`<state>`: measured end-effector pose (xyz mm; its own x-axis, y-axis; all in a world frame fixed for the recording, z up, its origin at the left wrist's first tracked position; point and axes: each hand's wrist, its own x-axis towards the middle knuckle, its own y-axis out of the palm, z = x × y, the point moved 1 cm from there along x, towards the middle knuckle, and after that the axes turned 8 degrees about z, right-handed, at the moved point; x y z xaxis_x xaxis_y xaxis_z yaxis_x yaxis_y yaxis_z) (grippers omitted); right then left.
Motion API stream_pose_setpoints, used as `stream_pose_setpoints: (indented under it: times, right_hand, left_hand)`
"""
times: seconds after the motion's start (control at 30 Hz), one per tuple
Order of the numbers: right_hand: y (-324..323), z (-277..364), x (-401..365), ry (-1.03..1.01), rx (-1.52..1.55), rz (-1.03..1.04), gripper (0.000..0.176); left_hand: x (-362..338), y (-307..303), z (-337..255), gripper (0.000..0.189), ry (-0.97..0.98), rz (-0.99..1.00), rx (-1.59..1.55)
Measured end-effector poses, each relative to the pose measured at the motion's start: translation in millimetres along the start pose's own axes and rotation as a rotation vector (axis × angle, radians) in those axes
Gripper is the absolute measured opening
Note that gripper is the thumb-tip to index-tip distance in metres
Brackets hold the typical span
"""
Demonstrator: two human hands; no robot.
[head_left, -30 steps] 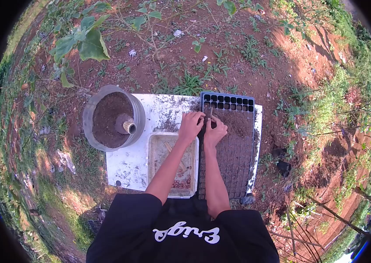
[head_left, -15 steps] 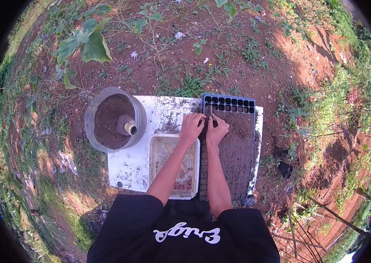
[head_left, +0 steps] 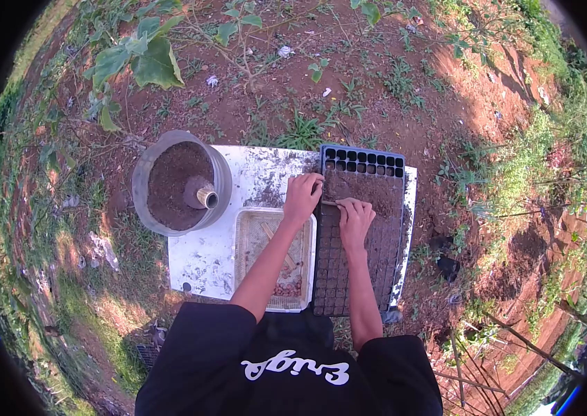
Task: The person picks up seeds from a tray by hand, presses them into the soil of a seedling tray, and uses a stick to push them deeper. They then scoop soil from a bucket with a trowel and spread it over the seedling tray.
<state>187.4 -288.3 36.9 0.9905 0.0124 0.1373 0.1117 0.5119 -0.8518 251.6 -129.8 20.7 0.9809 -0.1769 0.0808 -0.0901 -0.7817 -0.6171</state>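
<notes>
A black seedling tray (head_left: 363, 243) lies lengthwise on the white board, most of its cells filled with dark soil and the far rows at its top end unfilled. My left hand (head_left: 302, 196) is closed at the tray's left rim, its thumb and curled fingertips on the edge. Over the soil, my right hand (head_left: 356, 216) is closed around a short thin stick (head_left: 330, 203), which points left toward the rim. Beneath my left forearm sits a shallow cream tray (head_left: 240, 256) holding small reddish-brown pieces and a flat wooden strip (head_left: 289, 260).
A grey bucket (head_left: 139, 187) of soil stands at the board's left, with a hollow tube-like piece (head_left: 207, 197) inside. The white board (head_left: 200, 267) has soil smears. Leafy branches (head_left: 155, 62) hang beyond it, over reddish ground with weeds.
My right hand has moved toward me and slightly right over the tray, and the stick has swung from upright to nearly sideways. My left hand stays at the rim.
</notes>
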Motion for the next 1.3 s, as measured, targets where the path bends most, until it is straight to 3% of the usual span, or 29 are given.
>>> stream_pose_setpoints:
  times: [0.93,1.3]
  right_hand:
    - [29,-14,77,-0.009,-0.104,-0.096,0.014]
    - [26,-20,75,-0.02,-0.067,-0.111,0.012]
  left_hand:
    - [0,2,1,0.013,-0.072,-0.022,-0.006]
    - [-1,0,2,0.015,-0.079,-0.011,0.018]
